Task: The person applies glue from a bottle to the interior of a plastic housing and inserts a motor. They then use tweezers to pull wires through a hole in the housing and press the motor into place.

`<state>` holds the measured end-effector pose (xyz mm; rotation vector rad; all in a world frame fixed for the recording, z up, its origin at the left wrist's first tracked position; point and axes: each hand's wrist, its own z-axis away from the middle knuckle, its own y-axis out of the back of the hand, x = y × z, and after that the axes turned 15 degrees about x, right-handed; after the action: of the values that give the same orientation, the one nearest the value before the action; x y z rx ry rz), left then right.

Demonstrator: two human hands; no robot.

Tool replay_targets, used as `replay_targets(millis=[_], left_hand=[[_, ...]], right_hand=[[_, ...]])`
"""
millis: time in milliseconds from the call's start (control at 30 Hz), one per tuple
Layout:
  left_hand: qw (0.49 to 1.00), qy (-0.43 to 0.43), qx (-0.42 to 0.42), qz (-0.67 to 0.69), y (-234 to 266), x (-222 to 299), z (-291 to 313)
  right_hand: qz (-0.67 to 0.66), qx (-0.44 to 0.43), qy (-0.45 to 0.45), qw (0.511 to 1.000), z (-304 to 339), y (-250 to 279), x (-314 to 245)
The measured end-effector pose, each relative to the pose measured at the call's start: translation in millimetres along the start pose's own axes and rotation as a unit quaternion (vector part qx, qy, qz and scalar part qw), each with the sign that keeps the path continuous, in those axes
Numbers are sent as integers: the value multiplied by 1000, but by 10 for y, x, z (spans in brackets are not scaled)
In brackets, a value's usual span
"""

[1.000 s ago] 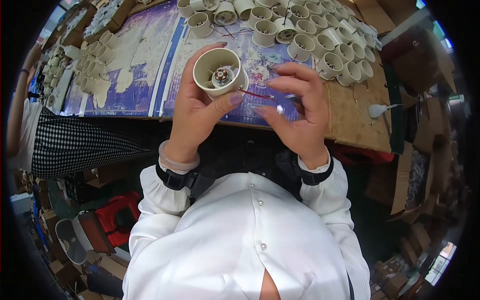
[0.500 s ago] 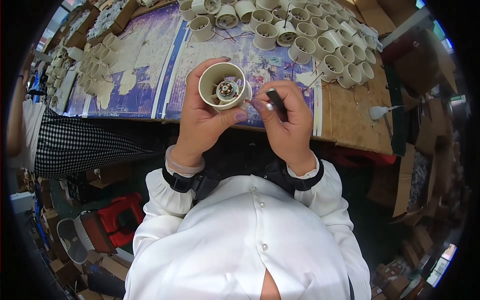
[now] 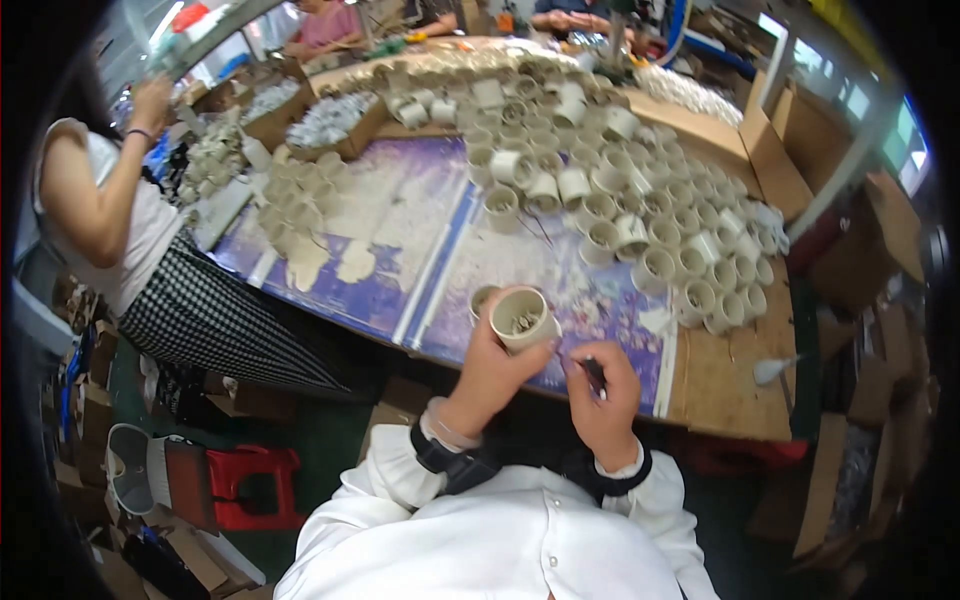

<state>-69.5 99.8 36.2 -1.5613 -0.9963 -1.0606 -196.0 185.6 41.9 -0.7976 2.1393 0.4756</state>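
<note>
My left hand [image 3: 492, 372] grips a cream round cup-shaped part [image 3: 521, 318] with small bits inside, its mouth tilted up toward me. A second cream cup [image 3: 482, 299] lies on the table just behind that hand. My right hand [image 3: 603, 398] is closed on a thin dark tool [image 3: 594, 373], held a little to the right of the cup and apart from it. Both hands hover over the near edge of the worktable [image 3: 720, 385], which carries a blue-and-purple patterned mat [image 3: 600, 305].
Many cream cups [image 3: 640, 215] crowd the mat's far and right side. More cream parts [image 3: 290, 215] lie at the left. A person in a checked skirt [image 3: 205, 320] stands at the left. A white scoop-like item [image 3: 772, 370] lies at the table's right edge. A red stool [image 3: 240, 480] sits below.
The view has tilted up, showing far more of the table. My hands have dropped toward the near table edge, and my right hand has moved slightly away from the cup.
</note>
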Motion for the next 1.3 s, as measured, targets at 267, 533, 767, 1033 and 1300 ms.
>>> replay_targets(millis=[267, 533, 767, 1033, 1300], left_hand=[[999, -44, 4, -15, -47, 110, -14], [935, 286, -30, 208, -29, 115, -11], [979, -164, 35, -112, -29, 176, -24], [939, -284, -18, -194, 83, 119, -34], [964, -185, -70, -179, 18, -39, 117]], right_hand=[[59, -3, 139, 989, -137, -31, -34], [81, -5, 216, 973, -124, 23, -76], [-49, -43, -30, 997, -2, 201, 3], [-156, -40, -202, 966, -23, 515, 389], [-58, -63, -172, 981, 131, 716, 525]])
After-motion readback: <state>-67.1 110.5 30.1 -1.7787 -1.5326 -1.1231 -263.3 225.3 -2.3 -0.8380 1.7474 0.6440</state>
